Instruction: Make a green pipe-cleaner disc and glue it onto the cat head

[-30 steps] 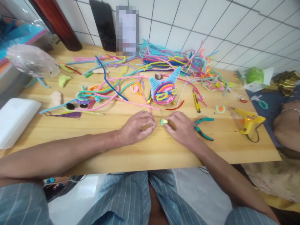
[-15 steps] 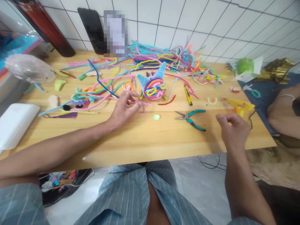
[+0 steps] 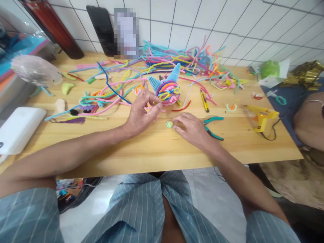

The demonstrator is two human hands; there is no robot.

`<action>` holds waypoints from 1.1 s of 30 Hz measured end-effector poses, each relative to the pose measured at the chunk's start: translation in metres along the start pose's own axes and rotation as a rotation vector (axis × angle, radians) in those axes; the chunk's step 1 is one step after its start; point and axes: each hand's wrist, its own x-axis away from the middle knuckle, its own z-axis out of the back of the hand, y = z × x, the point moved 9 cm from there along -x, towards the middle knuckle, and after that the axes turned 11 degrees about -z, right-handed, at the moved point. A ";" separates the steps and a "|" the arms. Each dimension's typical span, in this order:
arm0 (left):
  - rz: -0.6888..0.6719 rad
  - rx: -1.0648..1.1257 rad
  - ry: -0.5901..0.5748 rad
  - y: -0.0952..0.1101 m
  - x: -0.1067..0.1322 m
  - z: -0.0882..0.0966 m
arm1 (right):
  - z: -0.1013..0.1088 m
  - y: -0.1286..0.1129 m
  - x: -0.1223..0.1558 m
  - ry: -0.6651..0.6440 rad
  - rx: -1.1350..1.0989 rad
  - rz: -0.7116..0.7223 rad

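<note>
My left hand (image 3: 143, 113) hovers by a round pipe-cleaner head (image 3: 169, 91) with coiled bright stripes and two light-blue pointed ears. Its thumb and forefinger are bent with a gap between the tips. A pink pipe-cleaner piece (image 3: 163, 110) shows just past the thumb, partly hidden. My right hand (image 3: 191, 130) is low over the table, thumb and forefinger apart at the right edge of a small green and yellow disc (image 3: 169, 124); whether they touch it I cannot tell. Behind that hand lie teal-handled pliers (image 3: 214, 119), their jaws mostly covered.
A yellow glue gun (image 3: 263, 118) stands at right. A yellow cutter knife (image 3: 204, 101) and red strip (image 3: 182, 107) lie mid-table. Loose pipe cleaners (image 3: 172, 57) heap along the tiled wall. A white box-like device (image 3: 22, 130) is at left; another person's arm (image 3: 310, 121) rests at right.
My right hand has swung left from beside the glue gun to the small disc, now covering the pliers' jaws. My left hand has shifted slightly, staying near the round head.
</note>
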 end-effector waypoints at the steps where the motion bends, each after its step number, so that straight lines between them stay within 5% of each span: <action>1: -0.012 0.011 -0.016 0.005 0.005 0.000 | -0.001 0.004 -0.003 -0.015 -0.015 -0.008; 8: 0.158 0.175 -0.459 0.026 0.050 -0.031 | -0.007 0.019 -0.007 -0.060 -0.065 -0.030; 12: 0.316 0.190 -0.562 0.018 0.058 -0.039 | -0.016 0.008 -0.008 -0.086 -0.077 0.016; 22: 0.408 0.209 -0.567 0.009 0.059 -0.041 | -0.016 0.014 0.003 -0.064 -0.029 0.002; 33: 0.320 0.198 -0.528 0.011 0.059 -0.041 | -0.020 0.009 0.001 -0.029 -0.062 -0.008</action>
